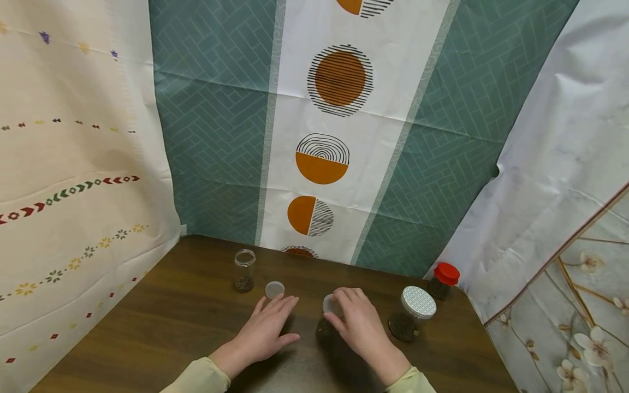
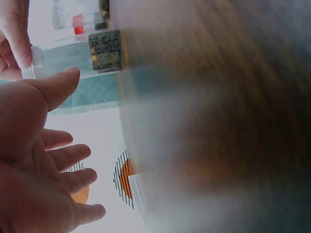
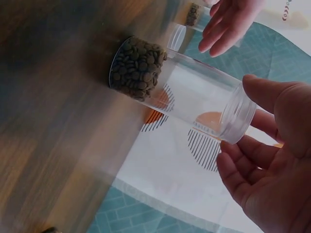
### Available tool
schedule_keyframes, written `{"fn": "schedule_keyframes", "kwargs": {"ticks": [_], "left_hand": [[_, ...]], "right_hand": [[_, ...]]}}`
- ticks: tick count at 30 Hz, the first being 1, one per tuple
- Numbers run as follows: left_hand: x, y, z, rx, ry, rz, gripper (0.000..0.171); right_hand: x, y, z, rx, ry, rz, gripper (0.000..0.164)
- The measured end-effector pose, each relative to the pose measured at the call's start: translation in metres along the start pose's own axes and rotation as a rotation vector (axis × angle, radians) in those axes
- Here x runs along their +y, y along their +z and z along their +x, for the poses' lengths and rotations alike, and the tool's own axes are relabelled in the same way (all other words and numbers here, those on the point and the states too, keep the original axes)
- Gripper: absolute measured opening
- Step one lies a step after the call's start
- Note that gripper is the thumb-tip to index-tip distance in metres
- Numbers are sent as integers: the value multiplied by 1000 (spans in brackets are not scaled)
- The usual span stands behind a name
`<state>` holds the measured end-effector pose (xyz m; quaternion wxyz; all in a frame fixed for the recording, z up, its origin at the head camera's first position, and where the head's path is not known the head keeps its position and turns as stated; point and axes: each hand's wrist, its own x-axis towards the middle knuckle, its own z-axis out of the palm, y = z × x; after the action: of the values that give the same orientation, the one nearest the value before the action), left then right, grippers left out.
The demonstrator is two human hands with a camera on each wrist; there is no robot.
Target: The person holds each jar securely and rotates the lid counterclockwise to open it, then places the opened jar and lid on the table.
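A tall clear jar [image 3: 189, 92] with brown pellets at its bottom stands upright on the table. My right hand [image 1: 357, 322] holds its translucent lid [image 3: 238, 114], thumb on one side and bent fingers on the other. The lid sits on the jar's mouth; whether it is screwed tight cannot be seen. To the left, my left hand [image 1: 265, 330] hovers above the table with fingers spread, holding nothing. Just beyond its fingertips lies a loose translucent lid [image 1: 274, 290], also in the left wrist view. Behind that stands a small lidless jar [image 1: 244, 271] with dark contents.
On the right stand a wider jar [image 1: 411, 314] with a white patterned lid and a jar with a red lid [image 1: 446, 274]. The brown wooden table [image 1: 162, 322] ends at a green and white patterned cloth [image 1: 319, 180]. Cloths also hang at both sides.
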<state>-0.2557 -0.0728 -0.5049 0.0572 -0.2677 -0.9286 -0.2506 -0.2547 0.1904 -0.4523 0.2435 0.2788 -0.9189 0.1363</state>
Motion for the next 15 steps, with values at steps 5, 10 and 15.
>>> {"fn": "schedule_keyframes", "kwargs": {"ticks": [5, 10, 15], "left_hand": [[-1, 0, -2, -2, 1, -26, 83], [-2, 0, -3, -3, 2, -34, 83], [-1, -1, -4, -15, 3, -48, 85]], "right_hand": [[-4, 2, 0, -16, 5, 72, 34], [-6, 1, 1, -37, 46, 162, 37], [-7, 1, 1, -50, 87, 238, 39]]}}
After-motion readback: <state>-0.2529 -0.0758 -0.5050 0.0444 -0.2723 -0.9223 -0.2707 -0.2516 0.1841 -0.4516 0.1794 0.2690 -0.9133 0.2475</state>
